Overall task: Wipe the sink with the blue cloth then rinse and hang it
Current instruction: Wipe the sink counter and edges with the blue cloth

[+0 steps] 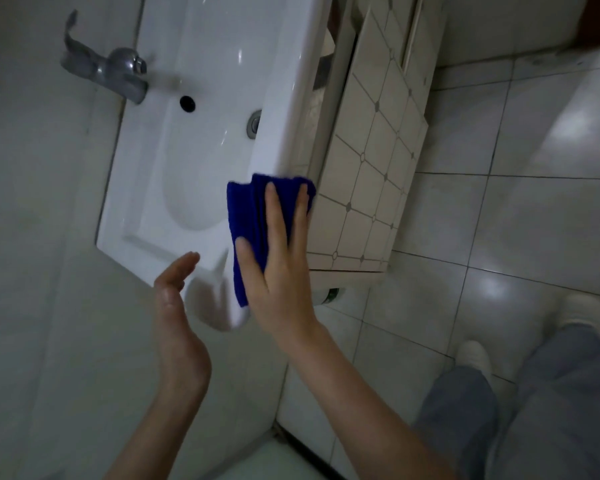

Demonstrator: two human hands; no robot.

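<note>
The white sink (201, 174) runs from the top middle down to the centre, seen at a tilt. A folded blue cloth (248, 223) lies over the sink's front rim near its lower corner. My right hand (278, 268) presses flat on the cloth with straight, spread fingers. My left hand (175, 313) hovers beside the sink's lower corner, fingers straight, palm facing the right hand, holding nothing. The grey tap (115, 69) sticks out from the wall at the upper left, above the basin with its drain (253, 123).
A tiled cabinet door (371, 161) hangs under the sink on the right. White floor tiles (499, 220) spread to the right, with my legs and white shoes (475, 355) at the lower right. A white wall (32, 237) fills the left.
</note>
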